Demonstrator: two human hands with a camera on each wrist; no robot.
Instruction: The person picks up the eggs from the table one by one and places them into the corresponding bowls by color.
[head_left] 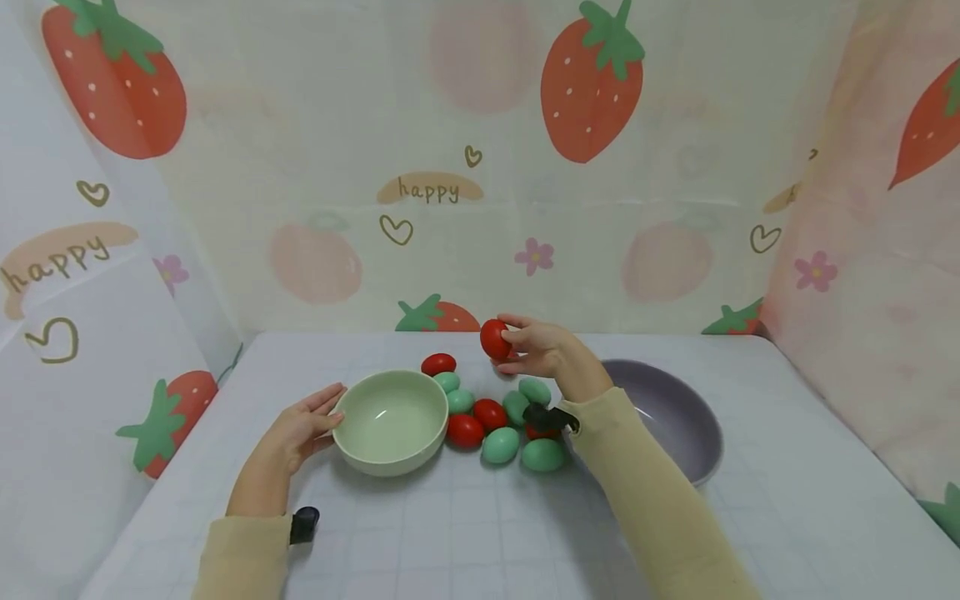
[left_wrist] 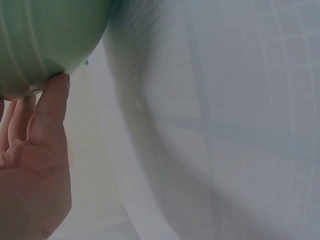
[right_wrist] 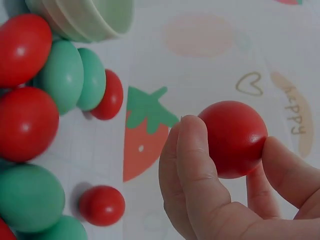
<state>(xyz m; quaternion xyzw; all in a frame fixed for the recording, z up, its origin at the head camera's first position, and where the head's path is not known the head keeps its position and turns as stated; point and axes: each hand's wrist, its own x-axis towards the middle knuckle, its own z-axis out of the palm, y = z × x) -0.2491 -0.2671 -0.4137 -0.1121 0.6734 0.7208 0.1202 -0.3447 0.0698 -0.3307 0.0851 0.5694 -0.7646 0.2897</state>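
My left hand holds the pale green bowl by its left side, thumb at the rim; the left wrist view has the fingers against its outer wall. Between thumb and fingers, my right hand pinches a red egg, raised above the back part of the table. Several red and green eggs lie in a loose group between the two bowls, among them a red egg and a green egg. In the right wrist view one red egg sits slightly apart.
A wide purple-grey bowl stands on the right, partly covered by my right forearm. White checked cloth covers the table. Strawberry-printed curtains hang behind and at both sides.
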